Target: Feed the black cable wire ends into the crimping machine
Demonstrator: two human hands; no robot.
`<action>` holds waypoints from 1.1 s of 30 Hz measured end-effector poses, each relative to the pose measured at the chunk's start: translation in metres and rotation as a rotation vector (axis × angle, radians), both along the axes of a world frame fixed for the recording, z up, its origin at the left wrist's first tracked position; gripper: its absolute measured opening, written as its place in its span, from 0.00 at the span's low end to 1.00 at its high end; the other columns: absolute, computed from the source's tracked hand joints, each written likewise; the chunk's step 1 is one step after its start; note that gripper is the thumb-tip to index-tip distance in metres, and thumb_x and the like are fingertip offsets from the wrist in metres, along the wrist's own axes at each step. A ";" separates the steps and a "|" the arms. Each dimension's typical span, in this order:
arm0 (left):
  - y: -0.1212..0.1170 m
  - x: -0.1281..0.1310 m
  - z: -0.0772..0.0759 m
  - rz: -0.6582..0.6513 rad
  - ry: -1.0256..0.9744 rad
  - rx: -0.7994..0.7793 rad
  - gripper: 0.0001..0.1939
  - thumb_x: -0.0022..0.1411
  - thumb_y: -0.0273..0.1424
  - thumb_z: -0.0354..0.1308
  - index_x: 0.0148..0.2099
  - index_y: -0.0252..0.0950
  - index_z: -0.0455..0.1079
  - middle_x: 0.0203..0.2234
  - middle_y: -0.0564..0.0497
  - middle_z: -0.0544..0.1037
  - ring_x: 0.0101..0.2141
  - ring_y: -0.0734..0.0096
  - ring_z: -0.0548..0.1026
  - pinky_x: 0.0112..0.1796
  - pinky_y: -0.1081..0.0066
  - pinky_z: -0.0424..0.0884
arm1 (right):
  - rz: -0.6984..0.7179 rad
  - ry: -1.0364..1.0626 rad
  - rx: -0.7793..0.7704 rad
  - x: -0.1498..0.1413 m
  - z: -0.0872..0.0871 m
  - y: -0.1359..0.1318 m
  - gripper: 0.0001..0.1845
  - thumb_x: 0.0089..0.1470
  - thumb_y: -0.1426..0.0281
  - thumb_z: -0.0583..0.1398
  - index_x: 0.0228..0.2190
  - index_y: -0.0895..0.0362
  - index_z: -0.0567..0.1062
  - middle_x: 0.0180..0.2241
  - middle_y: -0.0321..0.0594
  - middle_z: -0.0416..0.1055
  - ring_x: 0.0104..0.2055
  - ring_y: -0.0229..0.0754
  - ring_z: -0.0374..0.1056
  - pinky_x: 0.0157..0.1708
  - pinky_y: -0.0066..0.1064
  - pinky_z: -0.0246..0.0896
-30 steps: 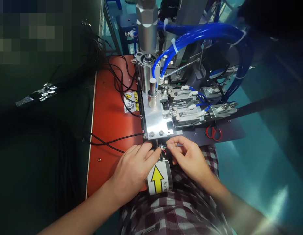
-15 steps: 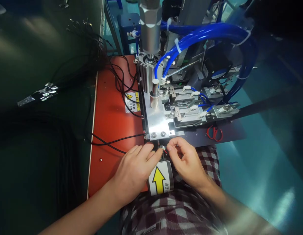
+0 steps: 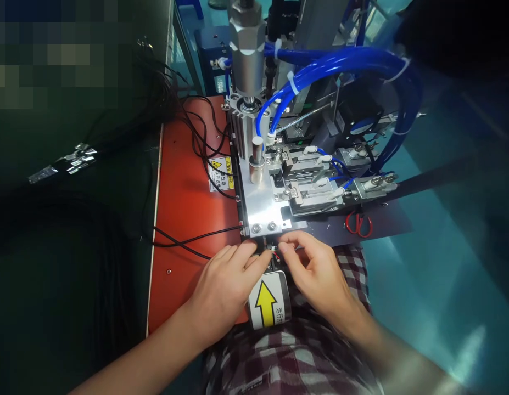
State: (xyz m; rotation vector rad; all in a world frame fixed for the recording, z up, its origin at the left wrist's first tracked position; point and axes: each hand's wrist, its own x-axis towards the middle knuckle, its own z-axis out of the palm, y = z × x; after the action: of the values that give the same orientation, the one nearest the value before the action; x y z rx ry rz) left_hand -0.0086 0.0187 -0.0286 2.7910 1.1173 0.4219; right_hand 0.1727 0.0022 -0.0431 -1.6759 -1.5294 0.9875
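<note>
Left hand [image 3: 223, 285], right hand [image 3: 315, 267] barely shifted since half a second ago.
Smooth black cables [image 3: 182, 242]; left hand curled, grip hidden; thin red wire [image 3: 276, 255] between hands, below shiny flat metal plate [image 3: 260, 206]; right hand pinched, hold unclear.

You're in a workshop or on a factory floor, at some machine station. Giveaways: the metal machine [image 3: 262, 203] in front of you, with an upright cylinder [image 3: 246, 60] at its far end and blue hoses [image 3: 361, 56] bundled with white ties [image 3: 293, 83]. Warning label [image 3: 221, 174] on the red plate [image 3: 188, 206], yellow-arrow sticker [image 3: 282, 285] at the near end. Black cables [image 3: 203, 129] trail in from far left; red scissor handles [image 3: 368, 225] sit to the right.
</note>
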 end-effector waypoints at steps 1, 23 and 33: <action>0.000 0.000 0.001 0.005 0.002 0.003 0.17 0.67 0.24 0.42 0.46 0.34 0.72 0.30 0.46 0.72 0.28 0.67 0.69 0.28 0.69 0.68 | 0.008 0.010 0.003 -0.003 0.001 0.001 0.07 0.59 0.68 0.55 0.31 0.56 0.71 0.28 0.38 0.70 0.27 0.39 0.64 0.28 0.30 0.59; 0.003 -0.001 -0.001 -0.024 -0.069 -0.012 0.14 0.65 0.22 0.45 0.46 0.30 0.71 0.33 0.44 0.75 0.31 0.63 0.72 0.31 0.67 0.71 | -0.073 0.516 -0.402 0.001 -0.010 0.010 0.13 0.51 0.60 0.59 0.25 0.57 0.68 0.18 0.28 0.57 0.17 0.31 0.48 0.17 0.26 0.43; 0.002 -0.005 -0.005 -0.018 -0.105 -0.030 0.16 0.63 0.20 0.46 0.49 0.31 0.70 0.35 0.43 0.73 0.32 0.62 0.72 0.30 0.67 0.71 | -0.157 0.517 -0.334 -0.006 -0.009 -0.017 0.12 0.51 0.62 0.60 0.28 0.59 0.72 0.20 0.31 0.60 0.20 0.32 0.52 0.19 0.26 0.46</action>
State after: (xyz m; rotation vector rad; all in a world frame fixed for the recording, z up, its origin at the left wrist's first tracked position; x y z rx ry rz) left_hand -0.0133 0.0212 -0.0334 2.7156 1.0667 0.5388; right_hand 0.1668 -0.0146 -0.0523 -1.5575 -0.9178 1.5083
